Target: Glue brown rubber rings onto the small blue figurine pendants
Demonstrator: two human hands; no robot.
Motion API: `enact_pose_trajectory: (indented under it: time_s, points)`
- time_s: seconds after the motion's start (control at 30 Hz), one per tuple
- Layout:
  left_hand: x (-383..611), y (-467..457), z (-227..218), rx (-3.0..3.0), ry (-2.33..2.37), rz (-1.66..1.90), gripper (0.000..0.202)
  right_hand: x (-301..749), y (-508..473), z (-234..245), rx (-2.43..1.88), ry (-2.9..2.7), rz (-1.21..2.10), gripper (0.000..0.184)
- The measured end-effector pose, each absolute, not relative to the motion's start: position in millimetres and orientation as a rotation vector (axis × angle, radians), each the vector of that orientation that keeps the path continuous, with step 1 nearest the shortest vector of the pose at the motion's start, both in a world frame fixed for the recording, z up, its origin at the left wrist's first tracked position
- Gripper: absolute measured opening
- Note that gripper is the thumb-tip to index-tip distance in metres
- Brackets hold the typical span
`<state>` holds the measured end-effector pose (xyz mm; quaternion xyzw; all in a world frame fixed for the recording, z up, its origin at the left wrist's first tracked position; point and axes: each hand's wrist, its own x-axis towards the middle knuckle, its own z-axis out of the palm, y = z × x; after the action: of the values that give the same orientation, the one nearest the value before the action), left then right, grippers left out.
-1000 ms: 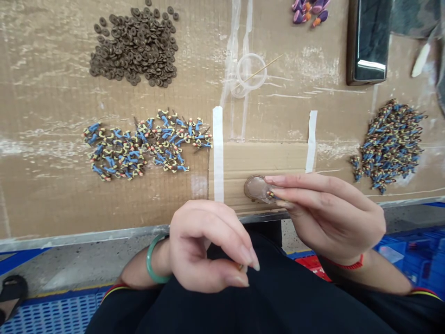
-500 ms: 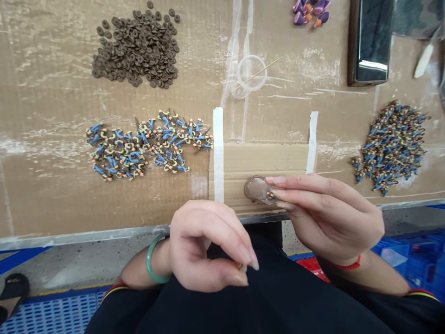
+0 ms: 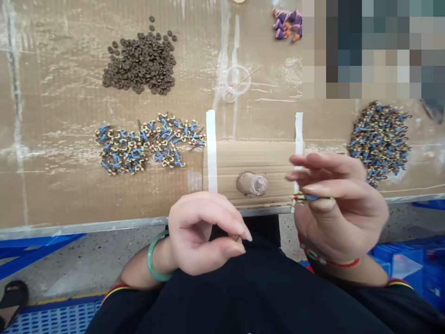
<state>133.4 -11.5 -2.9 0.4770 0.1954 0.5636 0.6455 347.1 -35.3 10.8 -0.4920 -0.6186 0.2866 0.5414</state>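
My right hand (image 3: 340, 204) pinches a tiny painted figurine (image 3: 312, 197), blue and yellow, between thumb and index finger; its other fingers are held apart. To the left of it, a small clear cup (image 3: 257, 184) stands near the table's front edge, touched by neither hand. My left hand (image 3: 203, 234) is closed in a pinch in front of the edge. A tiny brownish bit shows between its fingertips, too hidden to name. Many similar figurines (image 3: 135, 148) lie loose on the left, and a dense heap of figurines (image 3: 380, 139) sits beyond my right hand.
Small round brown pieces (image 3: 141, 65) are heaped at the back left. A clear ring-shaped lid (image 3: 238, 80) with a thin wooden stick (image 3: 247, 78) lies mid-table. Purple and orange pieces (image 3: 288, 23) lie behind. White tape strips (image 3: 211, 153) flank the cup; the upper right is pixelated.
My right hand has drawn away from the cup to the right, carrying the figurine. The left hand stays pinched, almost in place. The view has shifted slightly.
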Motion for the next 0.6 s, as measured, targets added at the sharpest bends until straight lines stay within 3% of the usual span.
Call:
enact_pose_trajectory:
  time_s: [0.27, 0.6]
  points:
    - [160, -17, 19, 1.403, 0.457, 1.453, 0.015, 319, -45, 18, -0.721, -1.191, 1.092, 0.018]
    - [171, -33, 31, 1.657, 0.491, 1.597, 0.015, 320, -65, 35, -0.616, -1.179, 1.15, 0.018]
